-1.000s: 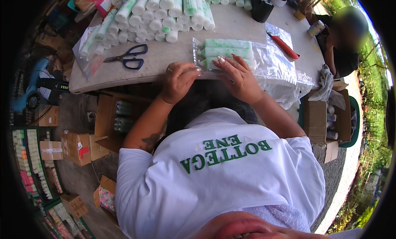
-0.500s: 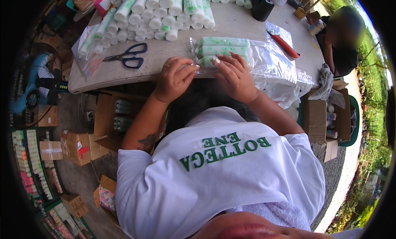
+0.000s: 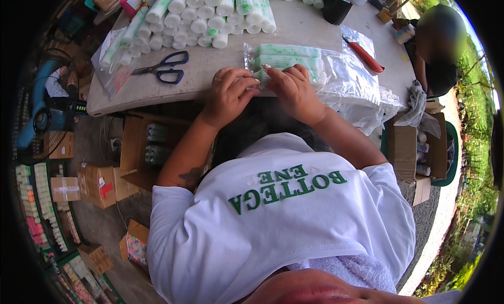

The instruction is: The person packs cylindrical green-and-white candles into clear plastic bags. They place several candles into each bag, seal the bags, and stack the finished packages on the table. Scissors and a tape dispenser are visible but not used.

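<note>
A clear plastic bag lies across the near edge of the table, with several white-and-green wrapped tubes side by side inside it. My left hand is closed in a pinch at the bag's near left corner. Just right of it, my right hand has its fingers curled and pinches the bag's near edge; it covers part of the lowest tube. The fingertips of both hands almost meet. Blue-handled scissors rest on the table to the left of my left hand.
A large pile of similar tubes fills the table's far left. A red-handled tool sits on clear plastic sheets at right. Beyond the table's right edge is another person. Cardboard boxes and a fan stand at left.
My right hand's fingers have curled in from lying over the tubes to a pinch at the bag's edge. My left hand has shifted slightly right and away from me.
</note>
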